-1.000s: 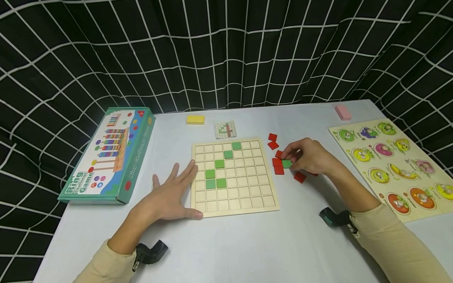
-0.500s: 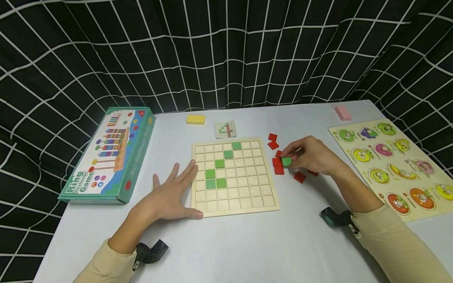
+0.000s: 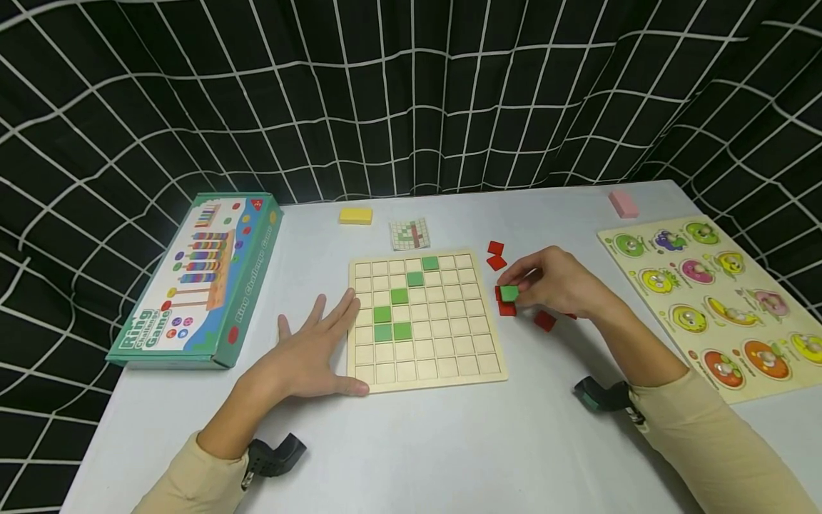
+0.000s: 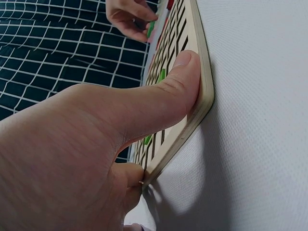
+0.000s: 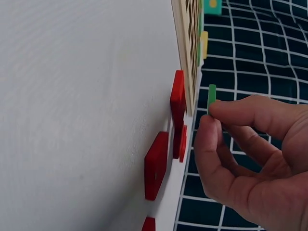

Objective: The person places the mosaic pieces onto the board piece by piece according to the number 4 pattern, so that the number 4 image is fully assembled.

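Evidently your right grip (image 3: 552, 287) is narrow, pinching the green tile (image 3: 509, 293) near one edge above the red tiles (image 3: 506, 309), just off the grid board (image 3: 452, 350) toward the far edge of the surface (image 3: 449, 446), well in from its far right corner. Being small and flat, the tile should feel light, stiff and hardly fragile, perhaps slick on its faces, so hold it near an edge; your left grip (image 3: 308, 360) lies spread wide, thumb on the board's near left corner.

Green tile (image 3: 509, 293), red tiles (image 3: 545, 321), cream gridded board (image 3: 443, 329), white table (image 3: 424, 450)
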Demonstrator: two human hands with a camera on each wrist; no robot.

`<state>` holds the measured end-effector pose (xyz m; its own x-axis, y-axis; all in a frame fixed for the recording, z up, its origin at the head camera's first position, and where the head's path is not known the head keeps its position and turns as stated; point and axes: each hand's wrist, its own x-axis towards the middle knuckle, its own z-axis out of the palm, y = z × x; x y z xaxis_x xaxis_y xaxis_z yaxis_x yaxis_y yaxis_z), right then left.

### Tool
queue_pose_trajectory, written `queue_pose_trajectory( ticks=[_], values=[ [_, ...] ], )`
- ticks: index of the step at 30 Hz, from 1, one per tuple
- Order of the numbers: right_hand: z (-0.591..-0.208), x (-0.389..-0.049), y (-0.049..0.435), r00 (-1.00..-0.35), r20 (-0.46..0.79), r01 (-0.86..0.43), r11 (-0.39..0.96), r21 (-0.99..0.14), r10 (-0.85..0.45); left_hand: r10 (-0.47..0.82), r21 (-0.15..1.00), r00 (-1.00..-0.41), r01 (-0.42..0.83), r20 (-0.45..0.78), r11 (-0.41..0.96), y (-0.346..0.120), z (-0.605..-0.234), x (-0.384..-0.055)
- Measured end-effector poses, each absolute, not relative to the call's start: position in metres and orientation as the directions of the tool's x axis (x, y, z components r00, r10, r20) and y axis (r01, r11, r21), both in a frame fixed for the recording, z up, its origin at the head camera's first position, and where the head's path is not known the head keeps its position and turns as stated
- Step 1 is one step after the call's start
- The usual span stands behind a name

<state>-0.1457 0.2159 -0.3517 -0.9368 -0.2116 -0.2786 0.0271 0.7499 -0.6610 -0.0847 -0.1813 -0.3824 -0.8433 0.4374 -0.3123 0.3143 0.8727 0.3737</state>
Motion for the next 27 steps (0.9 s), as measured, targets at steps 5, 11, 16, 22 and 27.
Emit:
queue_pose_trajectory(
  ticks=[5,11,16,22,27],
  values=[
    [-0.351,-0.145,0.21,-0.933,-0.291,0.042,0.738,-0.673,-0.212,0.44,0.374,-0.844,0.317,-0.308,0.871,-0.181,-0.383,-0.085],
    [-0.349,-0.145,0.203,-0.928,-0.307,0.059,0.731,-0.68,-0.211,0.439,0.366,-0.844,0.32,-0.309,0.874,-0.181,-0.383,-0.085],
    [-0.349,-0.145,0.198,-0.925,-0.312,0.059,0.731,-0.68,-0.215,0.435,0.365,-0.845,0.316,-0.313,0.876,-0.181,-0.383,-0.085],
    [-0.351,-0.146,0.192,-0.923,-0.302,0.032,0.733,-0.679,-0.239,0.432,0.368,-0.844,0.31,-0.317,0.877,-0.181,-0.382,-0.086],
    [-0.351,-0.146,0.187,-0.92,-0.293,0.014,0.726,-0.688,-0.26,0.433,0.375,-0.844,0.308,-0.316,0.874,-0.181,-0.383,-0.085]
  ],
)
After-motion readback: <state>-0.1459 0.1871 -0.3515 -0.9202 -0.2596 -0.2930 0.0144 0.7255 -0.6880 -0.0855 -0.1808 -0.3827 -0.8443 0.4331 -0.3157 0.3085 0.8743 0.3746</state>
